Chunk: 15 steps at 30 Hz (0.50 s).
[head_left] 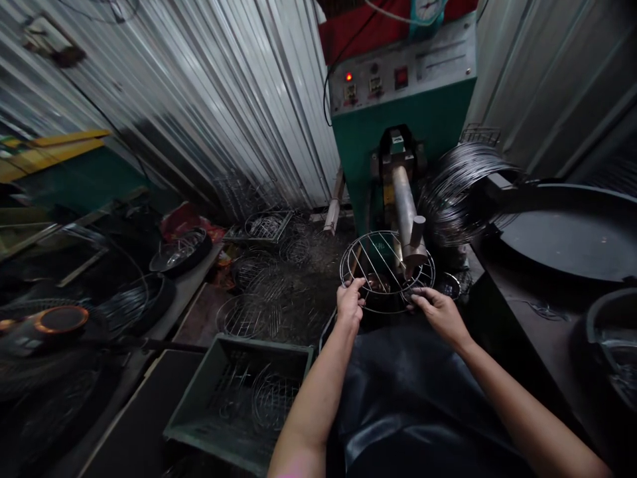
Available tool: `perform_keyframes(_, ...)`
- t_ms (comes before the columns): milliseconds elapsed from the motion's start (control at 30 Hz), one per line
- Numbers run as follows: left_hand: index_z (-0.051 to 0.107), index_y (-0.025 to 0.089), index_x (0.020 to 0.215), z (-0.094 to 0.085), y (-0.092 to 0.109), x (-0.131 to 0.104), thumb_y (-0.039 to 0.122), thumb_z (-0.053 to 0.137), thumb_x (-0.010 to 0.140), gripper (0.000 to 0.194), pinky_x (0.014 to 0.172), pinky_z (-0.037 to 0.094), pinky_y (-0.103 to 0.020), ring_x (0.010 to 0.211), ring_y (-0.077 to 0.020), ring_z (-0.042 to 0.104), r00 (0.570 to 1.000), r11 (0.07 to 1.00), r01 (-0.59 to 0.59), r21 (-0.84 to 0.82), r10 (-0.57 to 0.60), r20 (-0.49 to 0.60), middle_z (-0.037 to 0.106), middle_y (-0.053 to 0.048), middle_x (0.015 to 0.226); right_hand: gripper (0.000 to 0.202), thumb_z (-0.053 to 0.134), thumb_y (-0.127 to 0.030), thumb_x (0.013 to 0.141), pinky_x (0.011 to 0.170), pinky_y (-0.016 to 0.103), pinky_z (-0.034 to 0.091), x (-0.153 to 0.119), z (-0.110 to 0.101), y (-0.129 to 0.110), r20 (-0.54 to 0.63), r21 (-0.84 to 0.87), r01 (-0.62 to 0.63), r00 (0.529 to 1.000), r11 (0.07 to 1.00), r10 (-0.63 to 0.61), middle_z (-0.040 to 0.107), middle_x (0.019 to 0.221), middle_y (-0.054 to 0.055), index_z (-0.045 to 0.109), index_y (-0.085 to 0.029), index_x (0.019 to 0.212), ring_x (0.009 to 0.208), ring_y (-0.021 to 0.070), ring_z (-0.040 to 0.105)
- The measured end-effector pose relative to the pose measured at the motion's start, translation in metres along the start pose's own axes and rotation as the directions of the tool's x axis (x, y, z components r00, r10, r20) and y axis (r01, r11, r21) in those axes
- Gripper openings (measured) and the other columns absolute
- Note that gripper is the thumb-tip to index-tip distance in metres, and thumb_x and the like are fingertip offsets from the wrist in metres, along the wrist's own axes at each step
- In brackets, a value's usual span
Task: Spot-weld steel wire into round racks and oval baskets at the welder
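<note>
You had one round wire rack [387,269] in hand, and both of your hands were on it. Your left hand [350,302] pinched its near-left rim, fingers curled over the outer ring. Your right hand [438,311] closed on the near-right rim, thumb and fingers wrapped round the wire. So the rack sat just beyond your knuckles, held flat between the two grips, with its far side tucked under the single steel arm [405,206] that reached out from the green machine [402,106].

One coil of wire [460,189] stood just right of that arm, beside one large dark pan [572,229] on the right-hand bench. One more round vessel [614,338] sat near you on the right, cut off by the frame edge; I could not tell what lay in it.

On the floor to the left, one green crate [196,405] sat near you, and it held finished racks: at least two round ones showed, overlapping, and the rest were too tangled to count. Farther off, loose racks [259,292] lay piled on the floor, several of them, the exact number unclear. One flat tray [263,226] at the far side held more wire pieces. Two dark round bowls [182,251] lay left of the heap, the farther one with shiny metal in it.

A black apron [413,398] covered your lap between your forearms.
</note>
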<state>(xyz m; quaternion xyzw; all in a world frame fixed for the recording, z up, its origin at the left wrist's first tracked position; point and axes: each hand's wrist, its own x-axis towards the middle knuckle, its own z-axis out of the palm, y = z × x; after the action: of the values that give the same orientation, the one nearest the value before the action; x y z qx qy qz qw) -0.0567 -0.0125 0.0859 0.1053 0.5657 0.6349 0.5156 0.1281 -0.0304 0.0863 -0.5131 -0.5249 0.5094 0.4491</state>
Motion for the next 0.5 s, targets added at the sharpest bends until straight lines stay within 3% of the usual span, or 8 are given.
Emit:
perform_keyframes(133, 0.043, 0.018, 0.069, 0.0025, 0.0027, 0.0004, 0.022, 0.073, 0.049, 0.037, 0.035, 0.019, -0.016, 0.037, -0.0014, 0.027, 0.999, 0.999, 0.025, 0.027, -0.024, -0.028, 0.036, 0.01, 0.049, 0.034, 0.063, -0.045, 0.069, 0.06, 0.028, 0.052, -0.0001, -0.0025, 0.0028, 0.006, -0.017, 0.009, 1.0, 1.0, -0.009, 0.067, 0.07, 0.003, 0.062, -0.016, 0.085, 0.062, 0.0182, 0.065)
perform_keyframes(500, 0.039, 0.018, 0.058, 0.0096, 0.0083, 0.0046, 0.022, 0.07, 0.052, 0.032, 0.034, 0.017, -0.017, 0.034, -0.0013, 0.022, 0.998, 0.997, 0.064, 0.054, -0.065, 0.023, 0.027, 0.011, 0.043, 0.037, 0.062, -0.05, 0.069, 0.06, 0.029, 0.052, 0.0051, -0.004, 0.0025, 0.007, -0.04, 0.039, 0.999, 0.998, -0.039, 0.067, 0.069, 0.004, 0.062, -0.017, 0.086, 0.062, 0.0184, 0.065)
